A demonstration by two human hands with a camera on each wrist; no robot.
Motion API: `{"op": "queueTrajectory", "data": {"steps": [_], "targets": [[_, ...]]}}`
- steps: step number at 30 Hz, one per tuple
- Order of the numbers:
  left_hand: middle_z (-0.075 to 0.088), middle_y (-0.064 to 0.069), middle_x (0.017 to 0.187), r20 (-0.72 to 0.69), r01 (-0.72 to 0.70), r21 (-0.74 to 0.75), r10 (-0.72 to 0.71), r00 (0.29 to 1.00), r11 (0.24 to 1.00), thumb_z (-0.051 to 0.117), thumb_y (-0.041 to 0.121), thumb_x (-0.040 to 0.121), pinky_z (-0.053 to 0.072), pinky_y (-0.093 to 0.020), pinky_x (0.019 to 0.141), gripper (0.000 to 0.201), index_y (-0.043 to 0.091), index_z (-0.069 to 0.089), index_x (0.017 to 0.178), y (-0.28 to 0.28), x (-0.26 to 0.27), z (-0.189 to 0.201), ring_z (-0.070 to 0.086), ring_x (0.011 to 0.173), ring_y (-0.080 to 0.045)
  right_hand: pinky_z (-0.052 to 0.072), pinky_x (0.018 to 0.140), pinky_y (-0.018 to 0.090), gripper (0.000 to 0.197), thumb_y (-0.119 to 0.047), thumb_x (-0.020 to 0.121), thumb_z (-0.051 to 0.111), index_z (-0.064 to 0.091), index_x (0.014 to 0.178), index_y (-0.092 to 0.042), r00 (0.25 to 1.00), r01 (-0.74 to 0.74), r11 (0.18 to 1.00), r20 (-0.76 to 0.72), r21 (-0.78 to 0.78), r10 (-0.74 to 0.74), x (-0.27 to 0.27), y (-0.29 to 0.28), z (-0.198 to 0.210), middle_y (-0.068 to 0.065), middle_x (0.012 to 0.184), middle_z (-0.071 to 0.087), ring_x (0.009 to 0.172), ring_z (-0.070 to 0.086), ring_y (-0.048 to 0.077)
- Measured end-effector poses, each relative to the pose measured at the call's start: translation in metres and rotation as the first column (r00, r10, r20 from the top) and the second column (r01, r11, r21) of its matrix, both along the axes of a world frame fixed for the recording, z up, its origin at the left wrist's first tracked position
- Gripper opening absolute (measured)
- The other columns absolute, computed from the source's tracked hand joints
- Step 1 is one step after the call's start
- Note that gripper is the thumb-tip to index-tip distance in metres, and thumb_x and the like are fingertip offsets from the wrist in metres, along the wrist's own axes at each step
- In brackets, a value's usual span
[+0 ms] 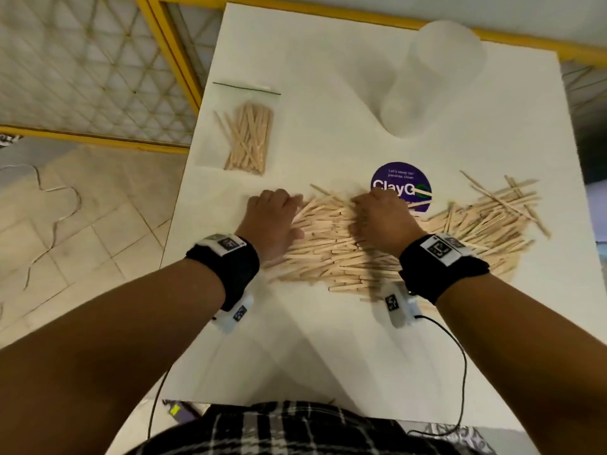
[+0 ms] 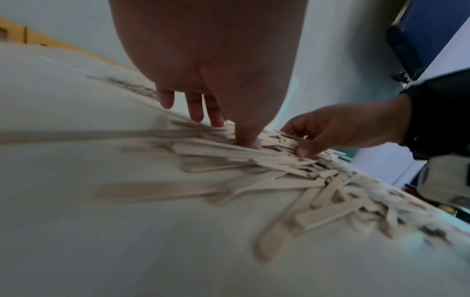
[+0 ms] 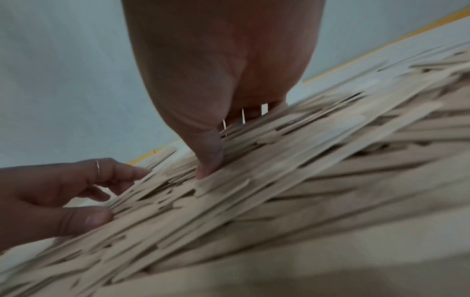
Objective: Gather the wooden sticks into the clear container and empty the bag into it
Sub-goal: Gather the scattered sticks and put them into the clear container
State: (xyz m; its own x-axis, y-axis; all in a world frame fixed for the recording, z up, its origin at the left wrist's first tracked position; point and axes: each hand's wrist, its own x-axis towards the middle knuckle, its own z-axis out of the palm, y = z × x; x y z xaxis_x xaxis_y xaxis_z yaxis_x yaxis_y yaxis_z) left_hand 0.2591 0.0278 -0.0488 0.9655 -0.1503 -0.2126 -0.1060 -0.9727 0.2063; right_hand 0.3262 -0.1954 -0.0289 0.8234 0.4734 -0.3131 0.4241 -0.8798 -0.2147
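From the head view, a broad heap of wooden sticks (image 1: 387,244) lies across the near-middle and right of the white table (image 1: 295,339), some of them overlapping a round purple sticker (image 1: 401,182). The left hand (image 1: 274,218) sits at the heap's left end and the right hand (image 1: 382,218) presses down into its middle, both with fingers bent into the wood. The clear container (image 1: 430,83) stands at the far right, well apart from the heap, and looks empty, though it is blurred. The bag (image 1: 244,136), with its strip closed and sticks still inside, lies flat at the far left. In the left wrist view, the left hand's fingers (image 2: 195,112) reach down to the edge of the heap with the thumb dug among the sticks, and the right hand beyond it curls over a clump. In the right wrist view, the right hand's thumb (image 3: 211,160) bears on the top layer while its fingers hook the far side; whether either hand has a firm bunch clasped or is only raking, I cannot tell through the blur. The step in hand appears to be the gathering, barely begun. Next, the hands likely need to squeeze a bunch together, align it, lift it clear and carry it far and right to the container's mouth.
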Motion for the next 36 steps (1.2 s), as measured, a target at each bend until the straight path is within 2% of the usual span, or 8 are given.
{"op": "queueTrajectory", "data": {"steps": [8,14,18,24,28,30,33,36], "targets": [[0.051,-0.015,0.118,0.019,0.075,0.072,-0.077,0.997,0.995,0.045,0.027,0.096,0.036,-0.041,0.079,0.033,0.005,0.046,0.121,-0.022,0.013,0.006,0.046,0.106,-0.036,0.043,0.080,0.041,0.020,-0.015,0.092,0.051,0.048,0.109,-0.006,0.983,-0.185,0.977,-0.037,-0.106,0.182,0.003,-0.009,0.018,0.016,0.107,0.055,0.099,0.053,0.035],[0.058,-0.018,0.110,0.004,0.025,-0.232,-0.025,1.000,0.972,0.041,0.010,0.096,0.041,-0.037,0.078,0.027,0.005,0.048,0.122,-0.011,0.019,0.024,0.056,0.098,-0.037,0.046,0.083,0.044,0.038,0.004,0.086,0.046,0.046,0.123,-0.004,0.989,-0.132,0.988,-0.072,-0.084,0.126,0.010,-0.040,0.049,0.018,0.118,0.052,0.101,0.056,0.038],[0.056,-0.019,0.100,0.042,-0.056,-0.364,0.076,0.996,0.930,0.041,0.013,0.098,0.040,-0.037,0.080,0.022,0.001,0.056,0.108,-0.010,0.018,0.037,0.054,0.092,-0.034,0.035,0.070,0.031,0.018,-0.007,0.094,0.046,0.049,0.112,-0.008,0.991,0.074,0.997,-0.112,0.006,-0.073,0.018,-0.075,0.064,0.015,0.112,0.052,0.084,0.053,0.029],[0.066,-0.005,0.105,-0.059,-0.241,-0.701,0.281,0.958,0.671,0.036,0.025,0.100,0.046,-0.032,0.089,0.020,0.012,0.050,0.095,-0.075,0.020,0.068,0.061,0.099,-0.021,0.049,0.067,0.031,0.011,-0.012,0.095,0.047,0.052,0.104,-0.016,0.881,0.457,0.756,-0.357,0.469,-0.311,0.011,-0.080,0.081,0.008,0.094,0.062,0.082,0.059,0.021],[0.063,0.000,0.103,-0.148,-0.277,-0.873,0.323,0.935,0.401,0.036,0.021,0.100,0.046,-0.013,0.078,0.020,0.013,0.050,0.113,-0.141,0.034,0.105,0.060,0.093,-0.013,0.052,0.075,0.042,0.026,-0.003,0.093,0.044,0.053,0.117,-0.005,0.795,0.595,0.431,-0.576,0.678,-0.191,-0.005,-0.052,0.093,0.032,0.093,0.058,0.080,0.060,0.034],[0.061,0.001,0.102,-0.236,-0.322,-0.909,0.312,0.920,0.263,0.035,0.020,0.101,0.050,-0.021,0.079,0.025,0.014,0.048,0.122,-0.158,0.039,0.120,0.059,0.090,-0.011,0.051,0.067,0.038,0.027,-0.008,0.092,0.045,0.054,0.118,-0.006,0.812,0.569,0.405,-0.566,0.716,-0.141,-0.011,-0.046,0.096,0.022,0.086,0.061,0.073,0.061,0.027],[0.061,-0.002,0.121,-0.310,-0.381,-0.889,0.276,0.909,0.255,0.036,0.030,0.100,0.045,-0.038,0.100,0.034,0.016,0.046,0.129,-0.161,0.044,0.119,0.058,0.109,-0.015,0.047,0.064,0.022,0.025,-0.011,0.098,0.044,0.052,0.122,-0.015,0.795,0.583,0.372,-0.602,0.722,-0.076,-0.015,-0.055,0.096,-0.002,0.086,0.064,0.069,0.062,0.003],[0.059,0.002,0.128,-0.360,-0.392,-0.884,0.166,0.918,0.253,0.039,0.041,0.098,0.042,-0.038,0.102,0.042,0.021,0.043,0.135,-0.158,0.040,0.115,0.055,0.117,-0.014,0.052,0.067,0.026,0.026,-0.009,0.100,0.042,0.050,0.125,-0.007,0.741,0.610,0.366,-0.670,0.703,0.050,-0.018,-0.068,0.095,0.007,0.089,0.065,0.073,0.066,0.012]]}}
